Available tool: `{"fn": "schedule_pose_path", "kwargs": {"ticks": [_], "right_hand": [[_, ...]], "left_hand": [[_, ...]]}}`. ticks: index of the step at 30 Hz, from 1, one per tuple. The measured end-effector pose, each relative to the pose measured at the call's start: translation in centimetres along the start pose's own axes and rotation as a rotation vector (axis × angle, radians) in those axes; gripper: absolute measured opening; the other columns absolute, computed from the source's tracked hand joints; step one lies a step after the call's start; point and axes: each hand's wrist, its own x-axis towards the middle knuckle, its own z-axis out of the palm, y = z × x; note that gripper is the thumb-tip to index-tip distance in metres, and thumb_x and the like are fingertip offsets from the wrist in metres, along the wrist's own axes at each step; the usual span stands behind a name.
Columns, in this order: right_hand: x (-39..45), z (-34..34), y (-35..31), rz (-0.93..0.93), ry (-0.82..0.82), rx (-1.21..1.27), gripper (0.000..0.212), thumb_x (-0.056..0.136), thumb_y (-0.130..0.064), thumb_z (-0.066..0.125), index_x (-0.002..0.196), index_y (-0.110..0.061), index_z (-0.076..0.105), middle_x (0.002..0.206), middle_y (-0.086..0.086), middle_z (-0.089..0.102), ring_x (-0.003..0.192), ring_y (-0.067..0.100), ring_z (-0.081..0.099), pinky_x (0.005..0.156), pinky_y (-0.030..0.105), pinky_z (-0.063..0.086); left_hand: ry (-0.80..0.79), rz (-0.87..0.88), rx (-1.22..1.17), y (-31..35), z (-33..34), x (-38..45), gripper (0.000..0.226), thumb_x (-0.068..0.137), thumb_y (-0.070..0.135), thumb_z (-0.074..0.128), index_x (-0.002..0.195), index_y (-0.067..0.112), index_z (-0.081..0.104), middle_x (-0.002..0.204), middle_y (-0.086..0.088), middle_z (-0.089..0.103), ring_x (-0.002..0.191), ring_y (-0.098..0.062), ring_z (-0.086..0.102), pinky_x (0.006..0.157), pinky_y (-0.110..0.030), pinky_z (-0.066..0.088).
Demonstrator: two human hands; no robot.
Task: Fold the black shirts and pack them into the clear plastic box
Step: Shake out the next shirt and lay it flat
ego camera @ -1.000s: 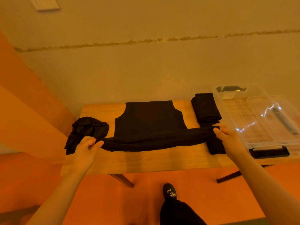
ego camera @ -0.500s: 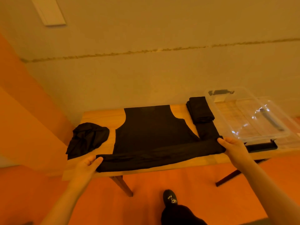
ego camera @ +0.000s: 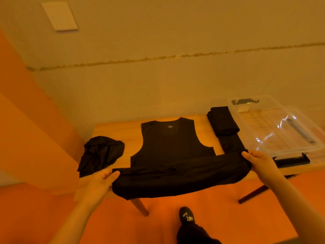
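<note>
Shoe (ego camera: 187, 216): black with a pale mark on the toe, at 6 o'clock on the orange floor (ego camera: 44, 208), a dark trouser leg below it.
Left hand (ego camera: 101, 180): at 8 o'clock, pinching the left end of the shirt's near fold, thumb on top, fingers curled under.
Right hand (ego camera: 260, 162): at 4 o'clock, pinching the right end of the same fold, thumb on top of the cloth.
Shirt (ego camera: 168, 148): black, sleeveless, lying flat in the middle of the table with its neck toward 12 o'clock; its hem end is doubled into a band stretched between the two hands, and the band's lower part hangs off the near table edge.
Table (ego camera: 119, 131): wooden, its legs showing below the near edge.
Bundle (ego camera: 100, 154): crumpled black cloth at 9 o'clock on the table, just left of the shirt, apart from it.
Folded stack (ego camera: 223, 121): black cloth at 2 o'clock, beside the box's left wall; a second folded black piece (ego camera: 231, 144) lies just nearer, touching the stack and reaching to the right hand.
Box (ego camera: 246, 117): clear plastic, at 3 o'clock on the table's right end, black latches at its near and far ends; no cloth in it that I can make out.
Wall (ego camera: 158, 81): pale, behind the table, with a rough horizontal seam.
Plate (ego camera: 59, 15): pale rectangle on the wall at 11 o'clock.
</note>
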Motion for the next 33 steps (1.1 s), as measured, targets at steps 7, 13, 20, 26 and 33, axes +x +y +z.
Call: {"fn": "schedule_pose_path", "kwargs": {"ticks": [7, 13, 20, 26, 33], "right_hand": [[10.1, 3.5, -3.6, -0.049, -0.080, -0.032, 0.020, 0.095, -0.015, 0.048, 0.085, 0.000, 0.058, 0.075, 0.011, 0.053, 0.071, 0.018, 0.053, 0.066, 0.029, 0.044], [22.0, 8.4, -6.5, -0.086, -0.080, -0.161, 0.027, 0.093, -0.018, 0.054, 0.068, -0.009, 0.056, 0.065, 0.006, 0.050, 0.063, 0.016, 0.047, 0.060, 0.032, 0.036], [32.6, 15.7, -5.6, -0.006, 0.047, -0.496, 0.035, 0.094, -0.022, 0.052, 0.126, -0.007, 0.050, 0.110, 0.008, 0.056, 0.099, 0.023, 0.055, 0.076, 0.026, 0.044], [30.6, 19.8, -0.6, -0.549, -0.256, -1.008, 0.049, 0.089, -0.020, 0.060, 0.134, -0.005, 0.047, 0.139, 0.014, 0.046, 0.130, 0.030, 0.041, 0.106, 0.040, 0.033], [31.2, 20.6, 3.0, -0.556, -0.458, -1.324, 0.085, 0.077, -0.066, -0.014, 0.148, -0.022, 0.001, 0.152, -0.007, -0.011, 0.138, 0.010, -0.015, 0.113, 0.035, -0.008]], "left_hand": [[0.120, 0.003, 0.085, 2.5, 0.0, 10.1, 0.027, 0.092, 0.018, 0.055, 0.084, -0.006, 0.060, 0.078, -0.027, 0.056, 0.073, -0.029, 0.053, 0.068, -0.039, 0.040], [0.274, -0.047, 0.139, 4.1, 1.2, 21.5, 0.038, 0.094, 0.022, 0.054, 0.063, 0.008, 0.036, 0.059, -0.011, 0.033, 0.053, -0.019, 0.031, 0.053, -0.031, 0.023], [0.482, -0.115, 0.376, 1.0, 5.0, 33.5, 0.034, 0.095, 0.025, 0.053, 0.117, 0.000, 0.054, 0.111, -0.018, 0.059, 0.105, -0.034, 0.056, 0.084, -0.038, 0.042], [-0.051, 0.480, 1.131, -2.6, 11.6, 32.2, 0.048, 0.085, 0.035, 0.038, 0.120, 0.012, 0.061, 0.127, -0.010, 0.059, 0.118, -0.029, 0.055, 0.099, -0.045, 0.040], [-0.189, 0.334, 1.270, -4.5, 13.7, 34.1, 0.071, 0.085, 0.054, 0.000, 0.149, 0.025, 0.010, 0.157, 0.001, 0.003, 0.139, -0.016, -0.013, 0.111, -0.040, -0.006]]}}
